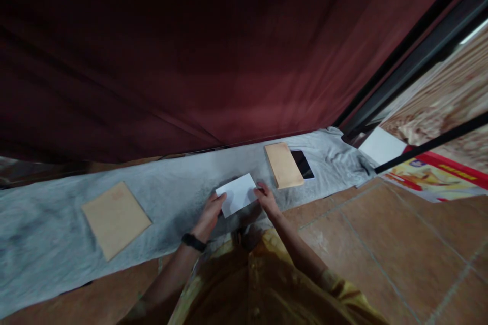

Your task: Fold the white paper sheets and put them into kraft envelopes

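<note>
A white sheet of paper (238, 195), possibly folded, is held level in front of my body. My left hand (212, 212) grips its left end, thumb on top. At the opposite end my right hand (266, 198) pinches the paper the same way; the fingers below it are hidden. To the right lies a stack of brown envelopes (284, 165), partly over a dark tablet or phone (304, 165) with a pale edge. Farther left, one brown envelope (116, 220) rests flat and turned at an angle.
A grey cloth (171, 183) covers the long narrow surface under these things. Behind it hangs a dark red curtain (229, 86). Black frame bars (412, 56) and a red and yellow printed box (434, 175) stand at right. Brown floor tiles (366, 244) show in front.
</note>
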A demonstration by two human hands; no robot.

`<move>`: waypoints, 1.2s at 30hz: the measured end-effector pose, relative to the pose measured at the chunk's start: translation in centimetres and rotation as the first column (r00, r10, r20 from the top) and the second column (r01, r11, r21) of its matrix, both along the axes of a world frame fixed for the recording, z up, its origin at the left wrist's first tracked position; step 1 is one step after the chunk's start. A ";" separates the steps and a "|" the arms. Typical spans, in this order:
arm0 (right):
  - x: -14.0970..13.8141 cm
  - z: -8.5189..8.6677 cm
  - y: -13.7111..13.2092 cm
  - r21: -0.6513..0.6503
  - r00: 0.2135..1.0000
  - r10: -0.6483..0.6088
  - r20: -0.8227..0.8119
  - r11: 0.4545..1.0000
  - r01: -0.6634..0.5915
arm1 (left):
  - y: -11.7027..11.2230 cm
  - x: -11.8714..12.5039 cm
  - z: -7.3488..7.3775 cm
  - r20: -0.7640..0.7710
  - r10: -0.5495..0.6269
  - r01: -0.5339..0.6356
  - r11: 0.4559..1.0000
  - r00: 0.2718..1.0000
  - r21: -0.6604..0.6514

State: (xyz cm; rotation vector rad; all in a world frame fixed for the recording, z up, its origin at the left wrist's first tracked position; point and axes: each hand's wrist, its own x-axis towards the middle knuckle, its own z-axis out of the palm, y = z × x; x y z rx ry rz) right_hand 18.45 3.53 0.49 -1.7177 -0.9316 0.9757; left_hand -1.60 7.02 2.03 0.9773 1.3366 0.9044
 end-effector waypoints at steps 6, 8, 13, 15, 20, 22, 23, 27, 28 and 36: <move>0.4 -2.0 0.3 0.015 0.998 0.003 -0.070 1.000 -0.002 | 0.2 0.1 -0.4 0.037 0.021 -0.021 1.000 0.999 0.003; 0.5 -2.3 0.4 0.037 0.998 -0.021 -0.053 0.999 0.023 | 0.1 -0.1 -0.8 -0.006 0.005 -0.005 1.000 1.000 -0.010; 0.7 -3.0 0.8 0.053 1.000 -0.004 0.014 0.999 0.003 | -0.4 -0.5 -1.5 -0.249 -0.084 0.088 0.996 0.965 0.003; 0.7 -3.0 0.8 0.059 0.997 0.010 0.079 0.998 -0.015 | -0.3 -0.4 -1.6 -0.344 -0.090 0.105 0.994 0.935 0.024; 0.7 -2.2 0.1 0.158 0.908 -0.031 0.419 0.987 -0.039 | 0.3 -0.1 -1.6 -0.466 -0.108 0.155 0.986 0.878 0.063; 0.3 -1.9 -0.6 0.211 0.779 -0.004 0.627 0.964 -0.165 | 0.4 -0.1 -1.6 -0.491 -0.118 0.169 0.984 0.863 0.062; -0.2 -1.9 -0.9 0.213 0.705 0.032 0.708 0.943 -0.256 | 0.4 -0.1 -1.6 -0.506 -0.118 0.173 0.983 0.854 0.064; -2.3 -2.4 -2.5 0.087 0.452 0.217 0.866 0.823 -0.561 | 0.1 0.1 -1.4 -0.571 -0.089 0.176 0.979 0.816 0.099; -2.8 -2.6 -2.9 0.047 0.396 0.244 0.885 0.801 -0.596 | 0.0 0.1 -1.3 -0.578 -0.081 0.173 0.979 0.812 0.107; -3.6 -2.6 -4.0 -0.072 0.260 0.293 0.920 0.778 -0.624 | -2.2 0.4 -1.0 -0.767 0.040 0.252 0.932 0.641 0.259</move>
